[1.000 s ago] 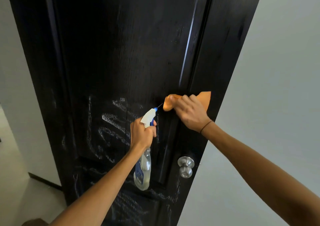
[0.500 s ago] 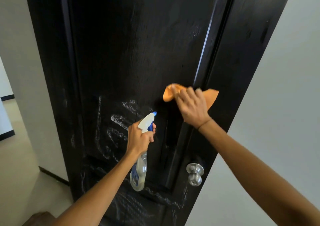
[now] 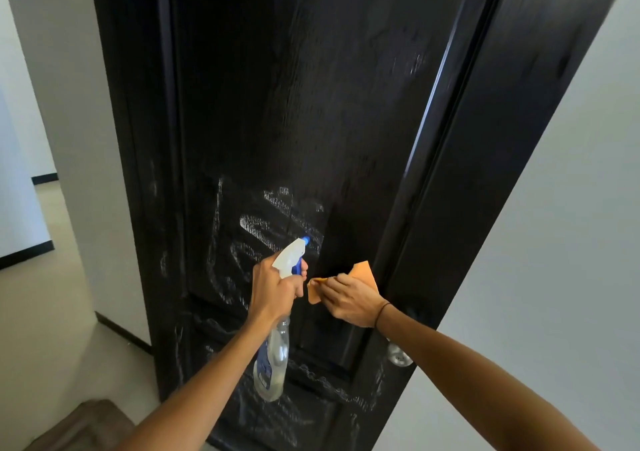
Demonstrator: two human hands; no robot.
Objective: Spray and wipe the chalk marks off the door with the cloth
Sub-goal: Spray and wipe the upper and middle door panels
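Pale grey walls [image 3: 571, 208] frame a black wood-grain door [image 3: 311, 87] that fills the view. At the door's right side, the right hand [image 3: 349, 300] lies with its fingers [image 3: 334, 282] nearly straight and together, pressing an orange cloth [image 3: 362, 272] flat against the panel, just above a silver knob [image 3: 398, 355] partly hidden by the forearm. Just left of it, the left hand [image 3: 275, 289] has its fingers curled tight round the neck of a clear spray bottle [image 3: 273, 360], 1 finger on the blue trigger, white nozzle [image 3: 291, 255] aimed at the door. White chalk marks [image 3: 256, 225] smear the panel left of and above the nozzle, with more low on the door. Beige floor [image 3: 45, 312] shows at the left.
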